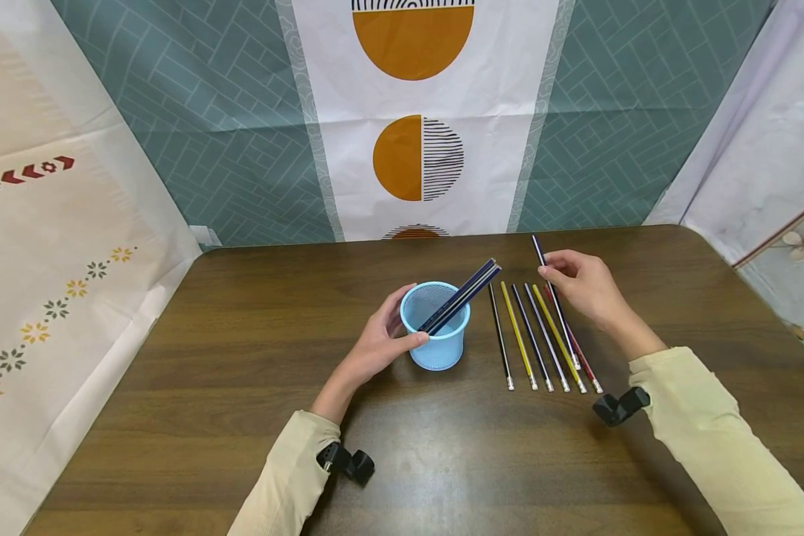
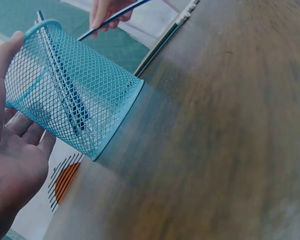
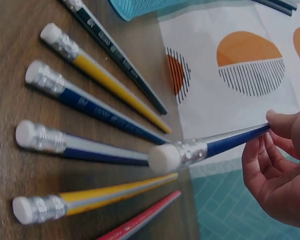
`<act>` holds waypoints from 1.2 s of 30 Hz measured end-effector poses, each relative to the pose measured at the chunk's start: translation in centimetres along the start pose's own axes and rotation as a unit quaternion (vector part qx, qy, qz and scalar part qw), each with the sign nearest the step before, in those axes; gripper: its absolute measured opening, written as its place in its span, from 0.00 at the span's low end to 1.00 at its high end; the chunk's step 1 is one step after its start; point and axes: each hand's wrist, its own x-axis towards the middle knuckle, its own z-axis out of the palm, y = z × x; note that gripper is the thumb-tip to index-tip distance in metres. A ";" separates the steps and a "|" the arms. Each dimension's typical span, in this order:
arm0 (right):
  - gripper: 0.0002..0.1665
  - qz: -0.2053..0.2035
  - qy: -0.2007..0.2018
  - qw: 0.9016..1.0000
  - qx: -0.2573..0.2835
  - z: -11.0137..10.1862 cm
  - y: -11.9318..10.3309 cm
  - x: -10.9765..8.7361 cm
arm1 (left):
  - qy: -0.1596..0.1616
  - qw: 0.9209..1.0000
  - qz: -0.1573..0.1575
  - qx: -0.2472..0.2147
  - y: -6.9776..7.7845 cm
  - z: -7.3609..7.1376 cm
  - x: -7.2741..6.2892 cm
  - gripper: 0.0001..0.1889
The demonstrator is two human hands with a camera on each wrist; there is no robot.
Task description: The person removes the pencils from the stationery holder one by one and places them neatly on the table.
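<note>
Grasping the cup (image 1: 440, 353) with the left hand (image 1: 375, 346), probably to steady it on the surface (image 1: 482, 461) despite leaning pencils (image 1: 460, 299) inside; pinching a blue pencil (image 3: 237, 140) with the right hand (image 1: 591, 289), far from its eraser (image 3: 164, 158), above other pencils (image 1: 518, 335), perhaps spaced for easy picking.

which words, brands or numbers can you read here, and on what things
Nothing can be read with certainty.
Dark green pencil: pale print, too small and blurred to read.
Blue pencil, third from the top in the right wrist view: faint print, too blurred.
Red pencil: faint marks, unreadable.
</note>
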 end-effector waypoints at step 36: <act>0.22 0.090 -0.075 0.992 -0.041 -0.4 4.9 -0.9 | -0.004 1.000 0.000 0.006 -0.2 -0.1 0.0 0.39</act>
